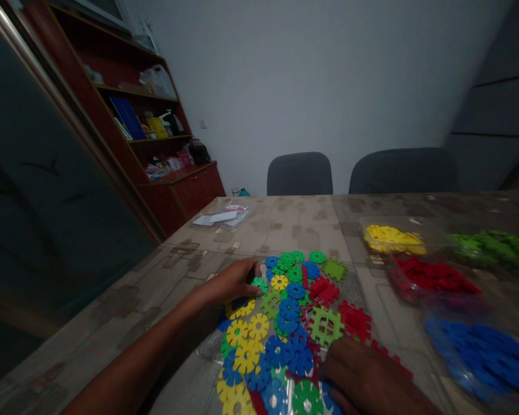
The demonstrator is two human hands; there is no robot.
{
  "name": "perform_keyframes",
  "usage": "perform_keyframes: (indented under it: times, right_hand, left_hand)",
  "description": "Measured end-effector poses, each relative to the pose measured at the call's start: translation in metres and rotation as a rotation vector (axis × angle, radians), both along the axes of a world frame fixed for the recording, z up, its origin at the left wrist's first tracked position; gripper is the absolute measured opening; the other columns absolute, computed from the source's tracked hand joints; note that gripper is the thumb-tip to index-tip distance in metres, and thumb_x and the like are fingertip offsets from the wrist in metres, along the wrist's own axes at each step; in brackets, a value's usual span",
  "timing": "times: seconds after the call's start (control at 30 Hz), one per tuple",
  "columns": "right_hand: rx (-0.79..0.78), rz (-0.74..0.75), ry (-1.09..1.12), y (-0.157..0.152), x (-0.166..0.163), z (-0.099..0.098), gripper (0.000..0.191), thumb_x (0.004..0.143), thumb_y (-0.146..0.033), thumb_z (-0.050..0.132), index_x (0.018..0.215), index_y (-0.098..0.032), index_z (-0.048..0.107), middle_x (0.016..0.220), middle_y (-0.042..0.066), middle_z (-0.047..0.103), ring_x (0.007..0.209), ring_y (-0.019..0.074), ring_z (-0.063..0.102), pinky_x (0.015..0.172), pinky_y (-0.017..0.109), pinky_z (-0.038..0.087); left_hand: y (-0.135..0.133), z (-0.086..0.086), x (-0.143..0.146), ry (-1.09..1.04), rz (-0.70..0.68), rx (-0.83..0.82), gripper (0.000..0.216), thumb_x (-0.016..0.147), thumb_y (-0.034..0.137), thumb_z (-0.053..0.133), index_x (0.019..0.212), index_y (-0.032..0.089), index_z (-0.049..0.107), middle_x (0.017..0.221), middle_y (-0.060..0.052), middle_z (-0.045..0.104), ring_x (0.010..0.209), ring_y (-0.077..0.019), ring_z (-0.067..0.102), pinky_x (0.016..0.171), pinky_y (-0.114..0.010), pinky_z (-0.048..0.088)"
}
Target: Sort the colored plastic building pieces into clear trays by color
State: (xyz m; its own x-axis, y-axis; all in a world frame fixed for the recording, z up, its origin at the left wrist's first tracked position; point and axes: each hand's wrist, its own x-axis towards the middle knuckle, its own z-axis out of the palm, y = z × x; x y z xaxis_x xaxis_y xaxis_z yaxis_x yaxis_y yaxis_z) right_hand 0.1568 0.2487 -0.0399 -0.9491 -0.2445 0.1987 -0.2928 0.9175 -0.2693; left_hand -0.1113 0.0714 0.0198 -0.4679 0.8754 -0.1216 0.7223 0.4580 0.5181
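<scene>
A pile of plastic building pieces [289, 311] lies in front of me: notched discs in yellow, blue and green, with red and lime square lattice pieces. At the pile's upper left, my left hand [237, 279] has its thumb and forefinger curled at a green notched disc [259, 284]. Yellow notched discs [247, 355] lie below that wrist. My right hand [358, 374] rests low over the pile's right side with fingers bent downward; their tips, and anything in them, are hidden. Close to it are a lime lattice square [326, 326] and a red lattice piece [355, 321].
Clear boxes on the right hold yellow pieces [393, 239], red pieces [436, 276], green pieces [497, 248] and blue pieces [484, 351]. Papers in plastic [222, 216] lie at the table's far left. Two dark chairs [300, 173] stand behind the patterned table [285, 222]; shelves [155, 138] are at left.
</scene>
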Motion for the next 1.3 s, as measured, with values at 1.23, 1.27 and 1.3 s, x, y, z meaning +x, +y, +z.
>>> perform_keyframes:
  times: [1.23,1.27,1.3]
  right_hand:
    - [-0.886,-0.346,-0.135,-0.003,-0.012,0.065,0.016,0.089,-0.035,0.053,0.095,-0.022,0.06,0.082,0.002,0.065,0.07,0.0167,0.058,0.058,0.029,0.042]
    - [-0.85,-0.365,-0.129,0.004,-0.008,0.069,0.019,0.089,-0.037,0.052,0.098,-0.023,0.061,0.082,0.003,0.066,0.07,0.0174,0.059,0.057,0.029,0.044]
    - [-0.806,-0.397,-0.1,0.014,-0.002,0.075,0.022,0.09,-0.041,0.051,0.099,-0.024,0.062,0.082,0.003,0.066,0.07,0.0186,0.061,0.057,0.03,0.045]
  left_hand:
    - [0.037,0.014,0.098,-0.821,-0.059,0.511,0.034,0.071,0.031,0.083,0.075,0.017,0.052,0.07,0.004,0.051,0.059,-0.0086,0.043,0.054,-0.021,0.033]
    - [0.035,0.016,0.094,-0.799,-0.062,0.531,0.032,0.074,0.031,0.081,0.075,0.017,0.052,0.071,0.003,0.053,0.062,-0.0099,0.047,0.057,-0.022,0.036]
    - [0.034,0.019,0.088,-0.761,-0.065,0.545,0.029,0.078,0.032,0.078,0.077,0.017,0.053,0.074,0.001,0.056,0.065,-0.0114,0.051,0.06,-0.023,0.039]
